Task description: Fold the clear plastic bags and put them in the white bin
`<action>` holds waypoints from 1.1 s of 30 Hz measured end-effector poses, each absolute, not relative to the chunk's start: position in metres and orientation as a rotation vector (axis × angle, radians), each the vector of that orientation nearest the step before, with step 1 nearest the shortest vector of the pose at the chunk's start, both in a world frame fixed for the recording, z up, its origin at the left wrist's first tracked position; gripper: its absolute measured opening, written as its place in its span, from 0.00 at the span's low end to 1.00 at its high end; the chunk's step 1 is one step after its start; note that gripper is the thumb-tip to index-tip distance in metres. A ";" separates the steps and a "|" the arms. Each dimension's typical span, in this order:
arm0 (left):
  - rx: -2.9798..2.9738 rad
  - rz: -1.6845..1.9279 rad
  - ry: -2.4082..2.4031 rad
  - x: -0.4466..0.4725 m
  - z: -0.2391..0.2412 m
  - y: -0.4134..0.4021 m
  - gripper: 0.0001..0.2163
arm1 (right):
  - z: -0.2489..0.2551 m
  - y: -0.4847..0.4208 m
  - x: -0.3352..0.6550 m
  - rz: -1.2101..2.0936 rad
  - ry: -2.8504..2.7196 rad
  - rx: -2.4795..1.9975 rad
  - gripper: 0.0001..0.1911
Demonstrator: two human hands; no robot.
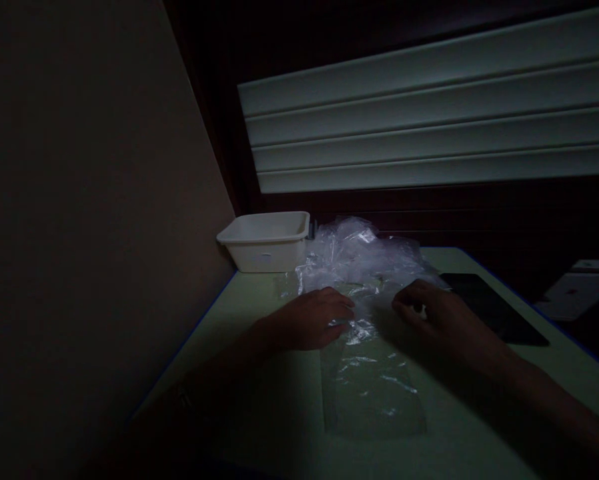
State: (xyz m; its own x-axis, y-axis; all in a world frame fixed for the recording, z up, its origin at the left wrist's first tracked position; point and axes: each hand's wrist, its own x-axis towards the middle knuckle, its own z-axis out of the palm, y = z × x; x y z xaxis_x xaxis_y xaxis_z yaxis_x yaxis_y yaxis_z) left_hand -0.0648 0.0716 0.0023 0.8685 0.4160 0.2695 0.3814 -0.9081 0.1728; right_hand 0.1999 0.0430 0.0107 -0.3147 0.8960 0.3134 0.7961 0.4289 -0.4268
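Note:
A clear plastic bag (374, 393) lies flat on the pale green table (259, 400), its lower end toward me. My left hand (314, 319) is at the bag's upper left edge, fingers curled, with plastic showing between thumb and fingers. To the right of the bag, my right hand (437, 313) is raised a little, thumb and fingers closed in a pinch. A small pale spot shows inside the curl of its fingers; I cannot tell whether anything is held. Just beyond both hands rises a crumpled heap of clear plastic bags (359, 253).
A white plastic tub (264, 257) stands at the far left, by the wall (104, 200). A dark flat panel (494, 310) lies on the right side of the table. A pale box (579, 290) sits beyond the right edge. Dark wood with light slats (429, 127) closes the back.

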 end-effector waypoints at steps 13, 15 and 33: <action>2.909 0.455 0.612 -0.061 0.001 0.072 0.10 | 0.013 0.033 0.192 0.661 -2.217 -1.121 0.13; 2.909 0.447 0.629 -0.061 0.003 0.071 0.10 | 0.014 0.034 0.193 0.698 -2.179 -1.145 0.15; 2.924 0.407 0.690 -0.063 -0.003 0.070 0.11 | 0.013 0.032 0.192 0.616 -2.496 -1.084 0.07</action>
State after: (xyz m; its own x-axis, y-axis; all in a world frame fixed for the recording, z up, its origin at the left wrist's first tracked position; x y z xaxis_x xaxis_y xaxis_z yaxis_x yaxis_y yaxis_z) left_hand -0.0626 0.0700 -0.0033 0.8606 0.4526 0.2333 0.4230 -0.8906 0.1671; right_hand 0.1916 0.0322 0.0132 -0.6465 0.7497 0.1415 0.5978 0.6130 -0.5166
